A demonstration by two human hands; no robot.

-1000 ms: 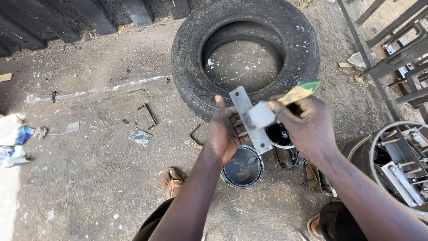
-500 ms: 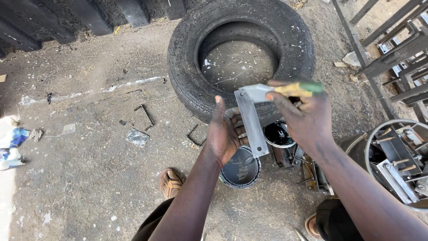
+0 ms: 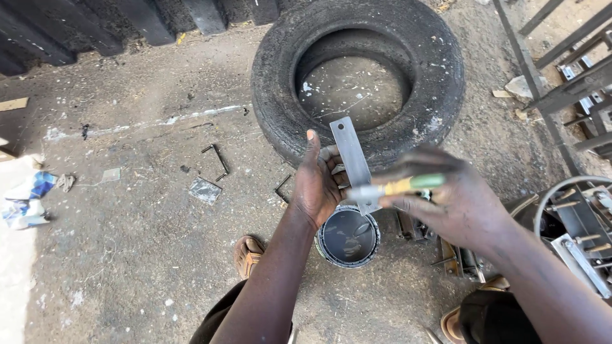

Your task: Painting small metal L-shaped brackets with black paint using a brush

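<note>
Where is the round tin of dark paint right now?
In the head view, the round tin of dark paint sits on the dirt floor just below the left hand, in front of the worn black tyre.

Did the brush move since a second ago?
Yes. The brush swung down from pointing up-right beside the tyre to lie level, low across the metal strip, nearer the can.

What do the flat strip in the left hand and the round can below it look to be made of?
Flat strip: likely steel, dull grey, straight-edged, with a hole near the top. Round can: probably metal, thin rolled rim, dark glossy liquid inside reflecting light.
</note>
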